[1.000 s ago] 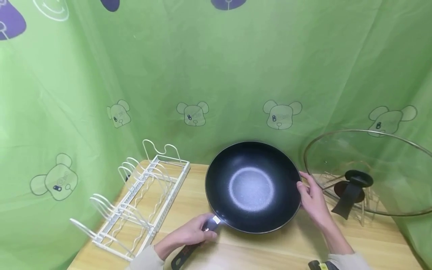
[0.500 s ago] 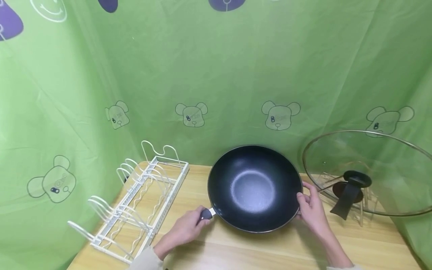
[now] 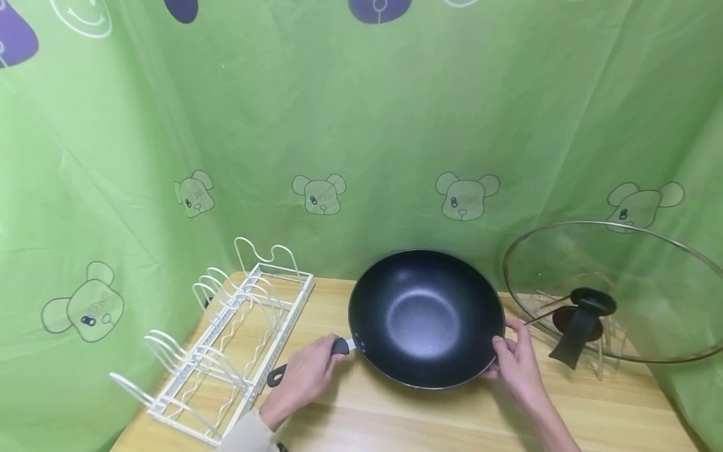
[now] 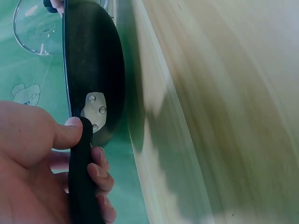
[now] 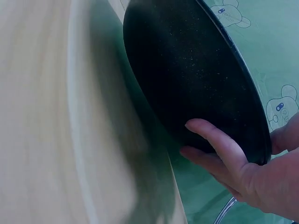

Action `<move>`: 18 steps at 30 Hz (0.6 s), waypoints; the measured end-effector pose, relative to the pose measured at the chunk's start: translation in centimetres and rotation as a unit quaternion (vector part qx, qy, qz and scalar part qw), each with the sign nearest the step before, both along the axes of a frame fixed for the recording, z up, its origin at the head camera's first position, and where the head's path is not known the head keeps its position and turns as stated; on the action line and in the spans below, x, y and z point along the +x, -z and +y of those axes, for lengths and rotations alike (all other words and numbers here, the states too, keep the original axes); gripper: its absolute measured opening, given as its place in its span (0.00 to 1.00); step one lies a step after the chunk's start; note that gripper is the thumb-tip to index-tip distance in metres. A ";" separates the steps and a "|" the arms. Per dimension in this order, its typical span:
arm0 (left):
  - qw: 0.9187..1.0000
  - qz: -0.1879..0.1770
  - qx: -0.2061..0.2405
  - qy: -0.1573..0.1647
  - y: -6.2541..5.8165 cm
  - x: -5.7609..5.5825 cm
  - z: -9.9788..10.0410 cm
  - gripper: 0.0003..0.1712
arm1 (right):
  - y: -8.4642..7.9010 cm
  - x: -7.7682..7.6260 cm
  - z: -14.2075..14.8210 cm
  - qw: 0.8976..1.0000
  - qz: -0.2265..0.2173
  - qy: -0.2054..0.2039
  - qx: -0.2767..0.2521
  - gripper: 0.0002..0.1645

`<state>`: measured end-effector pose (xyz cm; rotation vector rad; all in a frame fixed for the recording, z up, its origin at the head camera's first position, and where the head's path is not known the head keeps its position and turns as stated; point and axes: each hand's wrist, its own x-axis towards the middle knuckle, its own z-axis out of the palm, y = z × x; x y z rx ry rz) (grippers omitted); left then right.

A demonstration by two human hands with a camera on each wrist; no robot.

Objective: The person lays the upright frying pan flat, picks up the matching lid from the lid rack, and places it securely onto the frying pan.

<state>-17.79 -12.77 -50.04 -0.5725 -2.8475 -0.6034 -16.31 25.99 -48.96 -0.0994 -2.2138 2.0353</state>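
Note:
A black wok [image 3: 423, 320] is held between both hands, its dark inside facing the head camera. My left hand [image 3: 307, 370] wraps round the wok's black handle [image 4: 84, 177], thumb lying on top near the riveted metal bracket [image 4: 96, 112]. On the far side, my right hand [image 3: 516, 367] grips the rim, with the thumb inside and the fingers [image 5: 217, 140] spread under the outer wall. In both wrist views a gap and a shadow separate the wok's underside [image 5: 182, 70] from the wooden table.
A white wire rack [image 3: 226, 351] with several upright loops stands on the wooden table [image 3: 395, 420] at left. At right, a glass lid [image 3: 649, 276] with a black knob leans in a holder close to my right hand. Green printed curtain [image 3: 361, 113] hangs behind.
The left hand and handle have swung up and left, so the handle lies flatter. The wok has turned and its top rim sits slightly lower in view. Both hands keep their hold.

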 end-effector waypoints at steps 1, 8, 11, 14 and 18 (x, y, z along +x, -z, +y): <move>1.000 0.004 -0.001 0.000 0.0 -0.1 -0.1 0.14 | 0.1 0.1 -0.1 1.000 -0.005 0.002 -0.003 0.29; 0.999 0.036 -0.024 -0.011 0.1 -0.9 -0.5 0.18 | 0.7 0.5 -0.6 0.999 -0.024 0.004 -0.026 0.30; 0.999 0.039 -0.028 -0.010 0.1 -1.2 -0.6 0.20 | 0.8 0.7 -0.7 0.999 -0.030 0.006 -0.029 0.30; 0.999 0.042 -0.033 -0.012 -0.1 -1.5 -0.7 0.21 | 1.0 0.9 -0.8 0.998 -0.043 0.002 -0.042 0.31; 0.998 0.051 -0.043 -0.009 -0.2 -2.0 -1.0 0.20 | 1.4 1.0 -0.9 0.996 -0.066 0.000 -0.057 0.32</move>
